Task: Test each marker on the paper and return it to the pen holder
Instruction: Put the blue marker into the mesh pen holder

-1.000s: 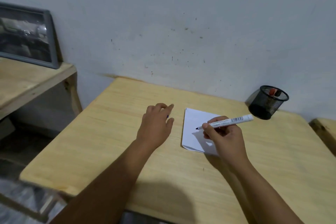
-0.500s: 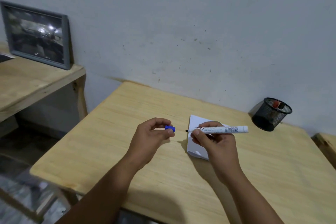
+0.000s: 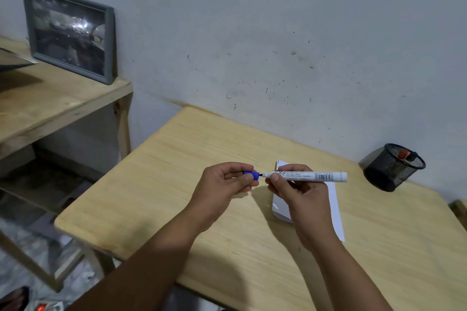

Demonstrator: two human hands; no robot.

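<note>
Above the middle of the wooden table (image 3: 156,199), the right hand (image 3: 300,194) pinches a white marker (image 3: 307,176) near its tip end between thumb and curled fingers, barrel level. The left hand (image 3: 222,184) pinches the blue cap (image 3: 251,175) between thumb and fingertips, its mouth just touching the marker's dark tip. The white paper (image 3: 333,199) lies under the right hand. A black mesh pen holder (image 3: 393,168) leans near the far right corner, a red-capped marker (image 3: 403,153) inside.

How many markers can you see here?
2. One white marker is held in the right hand above the paper; one red-capped marker stands in the pen holder. The holder may hide more.
</note>
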